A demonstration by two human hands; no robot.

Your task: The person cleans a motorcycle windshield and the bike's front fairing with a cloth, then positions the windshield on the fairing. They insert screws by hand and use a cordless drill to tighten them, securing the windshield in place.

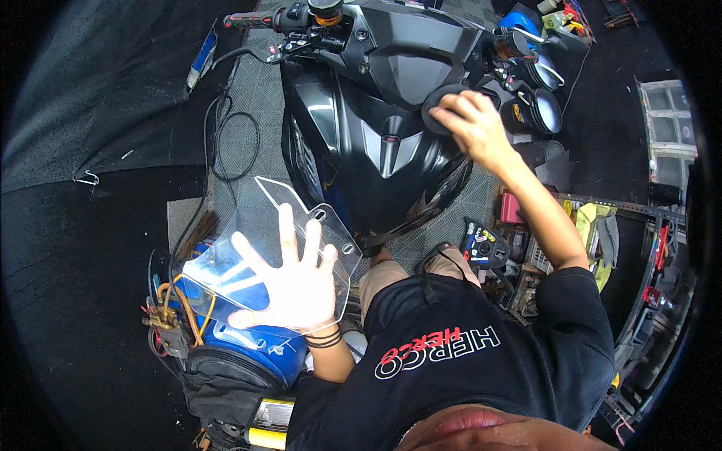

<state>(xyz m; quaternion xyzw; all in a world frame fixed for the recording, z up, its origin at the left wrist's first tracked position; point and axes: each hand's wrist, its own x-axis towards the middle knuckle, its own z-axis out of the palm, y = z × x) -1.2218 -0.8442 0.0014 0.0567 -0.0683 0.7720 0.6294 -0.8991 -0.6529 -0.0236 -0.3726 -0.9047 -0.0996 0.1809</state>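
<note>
My left hand (296,282) is palm up with spread fingers, bearing a clear plastic windscreen panel (343,282) that has slotted holes near its edges. The panel lies over the palm and fingers, which show through it. With bent fingers, my right hand (471,127) grips a dark round pad (433,110), whose exact kind I cannot tell. The pad is at the upper front of a black scooter's fairing (361,163), beside the grey cover (417,51); whether it touches the fairing is unclear. The scooter's handlebar grip (248,21) is at the upper left.
A blue drum (282,358) and a yellow work lamp (268,437) stand at lower left. A black cable (256,141) loops on the patterned mat (248,73). On the right are a metal rack (637,211) with tools, a pink box (510,207) and round lidded containers (547,111).
</note>
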